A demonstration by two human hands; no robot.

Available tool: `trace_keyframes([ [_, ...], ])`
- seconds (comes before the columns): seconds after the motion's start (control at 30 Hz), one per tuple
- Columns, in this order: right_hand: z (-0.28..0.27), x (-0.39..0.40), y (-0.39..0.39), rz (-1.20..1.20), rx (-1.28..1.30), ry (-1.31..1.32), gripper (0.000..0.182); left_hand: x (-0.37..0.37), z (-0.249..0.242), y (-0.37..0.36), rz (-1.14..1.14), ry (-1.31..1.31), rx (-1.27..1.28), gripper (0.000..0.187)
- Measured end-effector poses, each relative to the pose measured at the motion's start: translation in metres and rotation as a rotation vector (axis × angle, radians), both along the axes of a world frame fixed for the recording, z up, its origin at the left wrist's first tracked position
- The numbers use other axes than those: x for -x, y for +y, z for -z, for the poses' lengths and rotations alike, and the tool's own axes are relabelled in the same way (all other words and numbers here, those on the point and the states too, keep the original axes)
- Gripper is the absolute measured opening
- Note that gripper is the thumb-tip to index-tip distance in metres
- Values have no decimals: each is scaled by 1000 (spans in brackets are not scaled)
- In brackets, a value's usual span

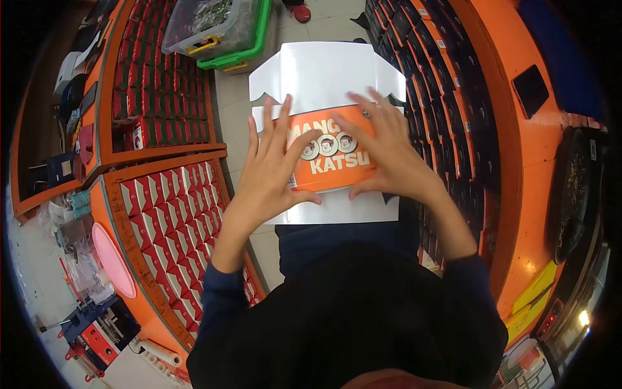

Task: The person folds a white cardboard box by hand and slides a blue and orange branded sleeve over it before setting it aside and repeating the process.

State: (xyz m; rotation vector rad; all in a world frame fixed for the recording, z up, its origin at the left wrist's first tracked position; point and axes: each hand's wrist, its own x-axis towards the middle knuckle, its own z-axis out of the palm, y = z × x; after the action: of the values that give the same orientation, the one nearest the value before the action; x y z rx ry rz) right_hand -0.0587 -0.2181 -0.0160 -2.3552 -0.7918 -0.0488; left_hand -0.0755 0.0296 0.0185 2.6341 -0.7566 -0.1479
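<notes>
A white cardboard box blank (327, 68) lies unfolded over my lap, its cut flaps spread at the far end. On its middle is an orange printed panel (337, 165) with "KATSU" lettering and small round cartoon faces. My left hand (262, 172) rests over the panel's left side, fingers spread and thumb along the near edge. Over the right side lies my right hand (398, 152), its fingers also apart and pointing away from me. Part of the upper lettering is hidden behind the right fingers.
Rows of red and white folded boxes (175, 220) fill an orange shelf on the left. Dark boxes (447, 117) are stacked on the right. Ahead stands a clear bin (240, 39) with a green rim. A phone (531, 91) lies on the orange surface at right.
</notes>
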Motion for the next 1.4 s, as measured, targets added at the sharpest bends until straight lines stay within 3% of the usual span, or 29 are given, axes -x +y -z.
trace_keyframes([
  [0.07, -4, -7, 14, -144, 283, 29, 117, -6, 0, -6, 34, 21, -77, 97],
  [0.17, 5, -5, 21, -137, 223, 12, 125, -5, 4, -6, 77, 1, -186, 101],
  [0.23, 20, -4, 22, -123, 220, -20, 118, -4, 27, -2, 87, -38, -214, 103],
  [0.3, 39, 1, 26, -33, 252, -217, 113, -3, 51, -1, 91, -279, -219, 92],
  [0.43, 47, 7, 32, 82, 475, -328, 112, 4, 34, -7, 110, -265, -233, 82],
  [0.5, 32, 9, 29, 26, 306, -99, 112, 2, 15, -5, 29, -251, -264, 78],
  [0.57, 1, 18, 13, 25, 188, -122, 115, -1, 7, -3, -62, -64, -82, 91],
  [0.6, -3, 27, 8, 173, 70, -135, 115, 3, 4, -8, -111, -102, -26, 93],
  [0.67, 1, 54, 0, 519, -453, -44, 112, 12, -7, -26, -227, -157, 76, 97],
  [0.7, -2, 71, 3, 655, -744, 74, 112, 17, -7, -44, -196, -145, 90, 97],
  [0.73, -5, 86, 7, 681, -734, 70, 112, 26, -8, -60, -186, -69, 172, 98],
  [0.8, -9, 111, 15, 703, -1410, 510, 114, 41, -20, -85, -76, 95, 214, 102],
  [0.83, 1, 125, 4, 805, -1259, 489, 116, 43, -29, -94, 27, 182, 179, 105],
  [0.87, 18, 142, -12, 944, -1180, 538, 106, 42, -33, -99, 129, 208, 193, 108],
  [0.9, -10, 149, -22, 953, -1607, 724, 85, 38, -36, -103, 141, 215, 199, 108],
  [0.93, -1, 166, -33, 956, -1753, 642, 62, 33, -38, -106, 226, 362, 296, 105],
  [0.97, 0, 182, -43, 993, -1811, 617, 54, 29, -38, -109, 306, 507, 392, 102],
  [1.03, -8, 212, -50, 1286, -1743, 545, 54, 24, -18, -117, 290, 396, 332, 92],
  [1.07, -15, 220, -48, 1337, -1720, 486, 53, 26, -6, -122, 234, 280, 267, 77],
  [1.23, 13, 247, -57, 1474, -1581, 382, 59, 33, 36, -151, 141, 125, 132, 60],
  [1.3, 33, 251, -63, 1537, -1699, 282, 47, 39, 48, -158, 128, 83, 111, 55],
  [1.37, 33, 248, -64, 1544, -1695, 270, 44, 44, 57, -165, 236, 232, 341, 52],
  [1.4, 31, 247, -63, 1574, -1638, 239, 42, 49, 59, -170, 263, 427, 479, 54],
])
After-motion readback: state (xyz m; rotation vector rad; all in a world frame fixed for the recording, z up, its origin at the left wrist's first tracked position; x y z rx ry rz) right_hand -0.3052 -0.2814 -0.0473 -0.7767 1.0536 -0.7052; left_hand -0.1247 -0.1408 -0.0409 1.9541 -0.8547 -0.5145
